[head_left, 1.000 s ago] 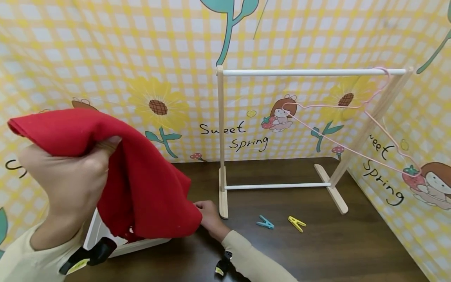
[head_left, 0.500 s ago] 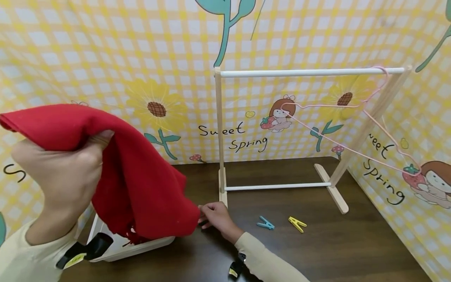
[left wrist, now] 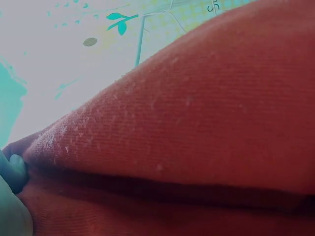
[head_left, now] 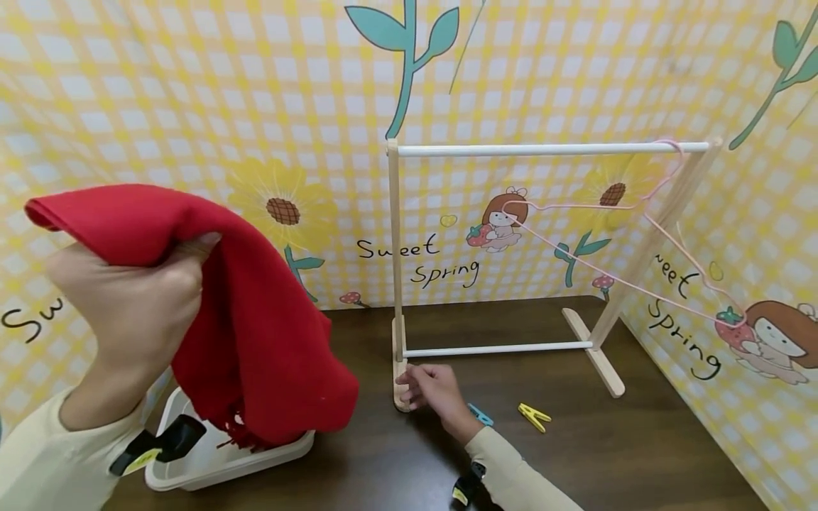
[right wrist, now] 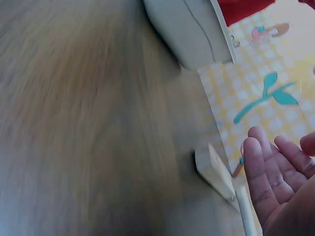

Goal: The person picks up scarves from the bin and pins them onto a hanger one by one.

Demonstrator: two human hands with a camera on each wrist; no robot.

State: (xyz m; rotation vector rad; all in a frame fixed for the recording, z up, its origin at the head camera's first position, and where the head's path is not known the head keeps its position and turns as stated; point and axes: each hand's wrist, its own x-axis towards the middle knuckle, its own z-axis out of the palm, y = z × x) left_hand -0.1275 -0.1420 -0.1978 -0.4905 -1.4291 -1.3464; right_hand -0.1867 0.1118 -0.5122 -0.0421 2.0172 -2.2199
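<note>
A folded red scarf (head_left: 268, 333) hangs from my raised left hand (head_left: 128, 305), which grips it near the top fold. Its fringed lower end hangs over a white plastic tub (head_left: 236, 470). Red knit fills most of the left wrist view, with a bit of the gripping fingers at the left edge. My right hand (head_left: 441, 397) holds nothing, its fingers loosely extended beside the left foot of the wooden rack (head_left: 394, 234). In the right wrist view its fingers lie near that rack foot (right wrist: 214, 169). A blue clothespin (head_left: 481, 415) is partly hidden by the right wrist.
A yellow clothespin (head_left: 533, 417) lies right of the blue one on the dark wooden table (head_left: 639, 454). From the rack's white top bar (head_left: 549, 150) hangs a pink hanger (head_left: 594, 270) at the right end. Yellow checked cloth (head_left: 307, 85) stands behind and beside the table.
My right hand has left the scarf's lower right corner and moved right, to the rack's left foot. The left hand still holds the scarf up. The view has shifted slightly.
</note>
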